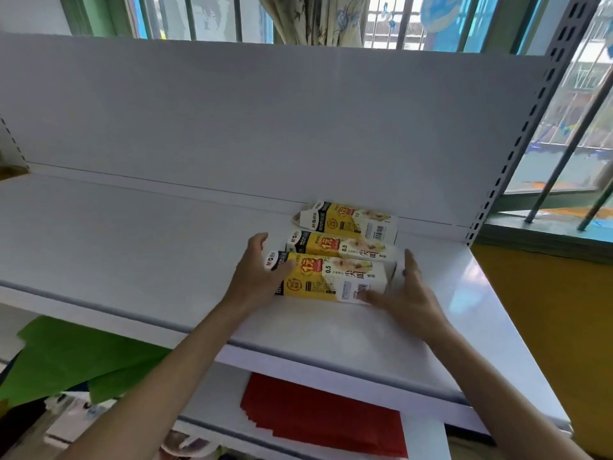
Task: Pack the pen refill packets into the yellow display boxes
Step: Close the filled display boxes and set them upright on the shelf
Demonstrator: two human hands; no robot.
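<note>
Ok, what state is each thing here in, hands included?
Nearest box: lying flat, held at both ends.
Middle box: lying flat beside it.
Rear box: lying flat, left flap sticking out.
Left hand: grips nearest box's left end.
Right hand: fingers straight, touching its right end.
Red paper: stacked flat on lower shelf.

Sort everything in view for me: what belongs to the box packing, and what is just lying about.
For the job: near box, middle box and far box, all yellow, lying on the shelf; left hand and right hand at the near box's ends.

Lying about: red paper and green paper below the shelf; curtain behind it.
</note>
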